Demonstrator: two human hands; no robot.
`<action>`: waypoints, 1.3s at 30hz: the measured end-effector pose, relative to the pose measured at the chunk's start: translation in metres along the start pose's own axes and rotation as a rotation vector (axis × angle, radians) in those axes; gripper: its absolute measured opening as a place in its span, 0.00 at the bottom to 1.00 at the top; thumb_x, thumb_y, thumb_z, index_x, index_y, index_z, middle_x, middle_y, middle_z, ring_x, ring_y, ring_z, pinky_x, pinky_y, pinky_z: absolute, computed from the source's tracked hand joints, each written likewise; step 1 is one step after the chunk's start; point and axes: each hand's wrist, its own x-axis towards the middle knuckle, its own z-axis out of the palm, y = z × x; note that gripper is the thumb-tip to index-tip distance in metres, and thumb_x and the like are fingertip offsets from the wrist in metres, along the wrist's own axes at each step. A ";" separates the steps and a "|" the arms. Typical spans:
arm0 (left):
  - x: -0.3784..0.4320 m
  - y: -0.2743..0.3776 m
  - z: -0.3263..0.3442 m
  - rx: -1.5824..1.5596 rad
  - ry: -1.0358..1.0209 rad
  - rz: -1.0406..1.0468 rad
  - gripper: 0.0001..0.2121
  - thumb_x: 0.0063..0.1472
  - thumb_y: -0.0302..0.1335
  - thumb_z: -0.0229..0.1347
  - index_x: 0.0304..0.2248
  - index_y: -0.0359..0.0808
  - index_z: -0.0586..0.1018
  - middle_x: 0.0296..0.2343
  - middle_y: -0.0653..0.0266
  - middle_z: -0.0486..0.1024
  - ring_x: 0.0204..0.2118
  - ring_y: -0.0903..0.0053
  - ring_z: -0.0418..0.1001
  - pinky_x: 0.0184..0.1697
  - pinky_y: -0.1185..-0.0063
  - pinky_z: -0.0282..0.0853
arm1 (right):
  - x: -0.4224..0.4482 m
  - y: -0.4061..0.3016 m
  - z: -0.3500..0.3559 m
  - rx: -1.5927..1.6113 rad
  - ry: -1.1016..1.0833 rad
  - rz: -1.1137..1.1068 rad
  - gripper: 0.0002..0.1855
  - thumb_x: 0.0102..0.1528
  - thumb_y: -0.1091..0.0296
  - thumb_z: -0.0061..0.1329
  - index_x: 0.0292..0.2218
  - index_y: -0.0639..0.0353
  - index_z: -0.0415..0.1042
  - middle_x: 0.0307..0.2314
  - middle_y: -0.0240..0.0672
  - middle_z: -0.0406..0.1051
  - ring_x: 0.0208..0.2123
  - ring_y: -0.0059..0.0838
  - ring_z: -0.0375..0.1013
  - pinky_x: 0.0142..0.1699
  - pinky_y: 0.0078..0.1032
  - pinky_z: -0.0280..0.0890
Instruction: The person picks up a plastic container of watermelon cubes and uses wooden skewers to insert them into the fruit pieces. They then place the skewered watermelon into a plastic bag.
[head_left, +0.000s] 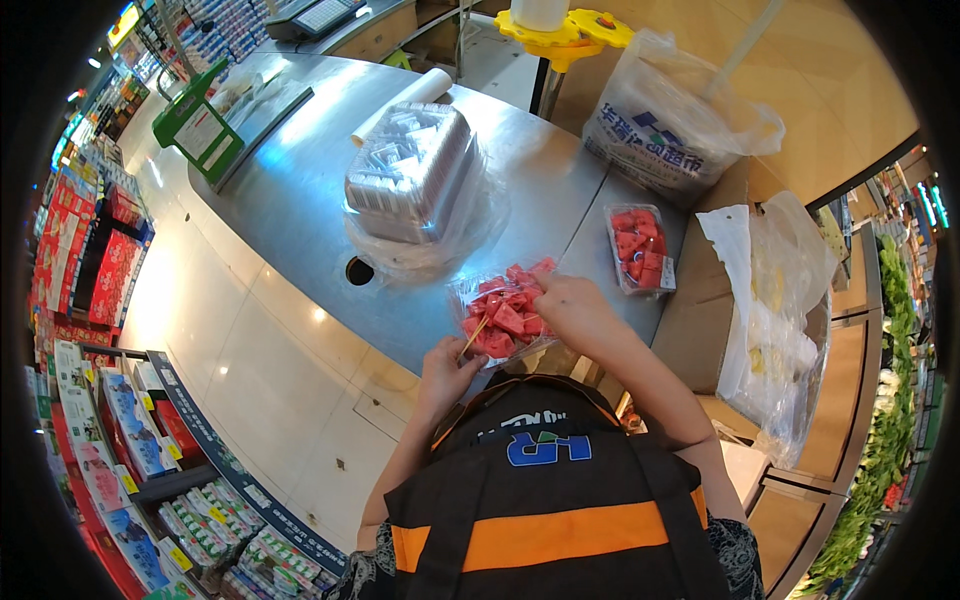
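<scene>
A clear plastic tray (455, 291) of cut watermelon chunks (508, 319) lies at the near edge of the metal counter, close to my body. My left hand (448, 371) is at the tray's near left corner, with a thin wooden pick (475, 335) between its fingertips, slanting onto the fruit. On the tray's right side, my right hand (576, 311) has its fingers bent down at the chunks by the far right corner. What those fingers hold is hidden. Farther right is another clear box of watermelon (637, 247), bearing a label.
Beyond the tray stands a stack of clear plastic containers (409, 176) in a loose bag, beside a white roll (405, 105). A green dispenser (199, 131) is at the far left end. To the right are a filled shopping bag (652, 139) and a plastic-lined cardboard box (705, 300).
</scene>
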 end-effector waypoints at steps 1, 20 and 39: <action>-0.001 0.001 0.000 -0.007 0.001 0.002 0.07 0.49 0.28 0.58 0.27 0.34 0.78 0.24 0.58 0.70 0.25 0.70 0.70 0.30 0.76 0.65 | -0.003 0.012 0.011 0.050 0.006 0.017 0.05 0.42 0.75 0.42 0.22 0.65 0.70 0.25 0.44 0.68 0.32 0.43 0.69 0.37 0.35 0.63; -0.015 -0.006 0.011 -0.081 0.031 -0.045 0.08 0.50 0.27 0.57 0.26 0.30 0.73 0.22 0.56 0.71 0.25 0.68 0.70 0.30 0.74 0.65 | -0.012 0.026 0.005 0.770 0.395 0.095 0.06 0.48 0.81 0.48 0.31 0.67 0.70 0.25 0.38 0.70 0.27 0.26 0.74 0.32 0.19 0.65; -0.019 -0.015 0.025 -0.080 0.130 0.112 0.13 0.46 0.23 0.59 0.34 0.37 0.73 0.24 0.57 0.68 0.24 0.66 0.69 0.29 0.73 0.65 | -0.033 0.016 0.013 0.443 0.482 0.051 0.05 0.48 0.82 0.46 0.30 0.65 0.68 0.25 0.39 0.69 0.26 0.35 0.72 0.30 0.25 0.65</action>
